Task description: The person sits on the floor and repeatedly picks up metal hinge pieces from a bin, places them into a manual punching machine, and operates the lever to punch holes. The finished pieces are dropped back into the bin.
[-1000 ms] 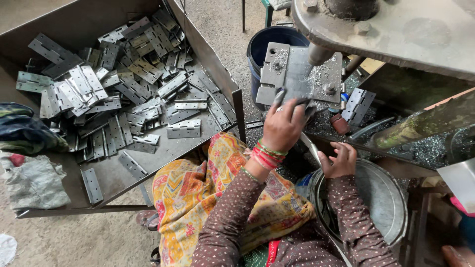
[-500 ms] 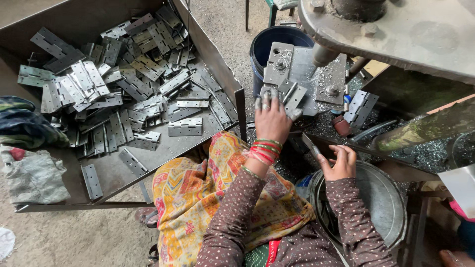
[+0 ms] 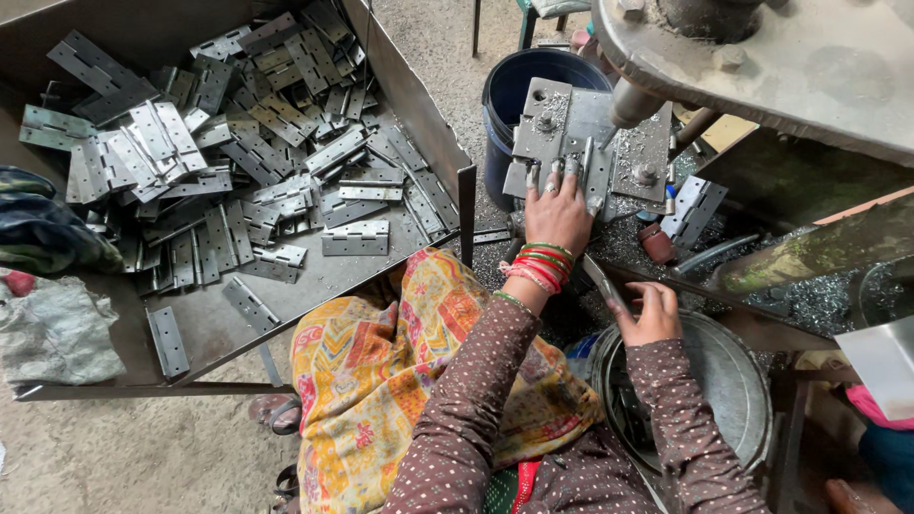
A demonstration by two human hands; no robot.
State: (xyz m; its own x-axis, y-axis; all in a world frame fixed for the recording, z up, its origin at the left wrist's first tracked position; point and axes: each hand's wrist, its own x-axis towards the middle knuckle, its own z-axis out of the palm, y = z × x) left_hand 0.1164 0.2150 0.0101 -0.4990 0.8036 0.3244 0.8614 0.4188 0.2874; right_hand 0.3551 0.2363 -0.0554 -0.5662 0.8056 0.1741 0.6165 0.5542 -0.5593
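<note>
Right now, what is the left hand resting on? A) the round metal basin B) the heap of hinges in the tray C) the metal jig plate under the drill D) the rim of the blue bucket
C: the left hand lies flat, fingers spread, on the metal jig plate under the drill, while the right hand holds a flat metal piece over the round metal basin.
</note>
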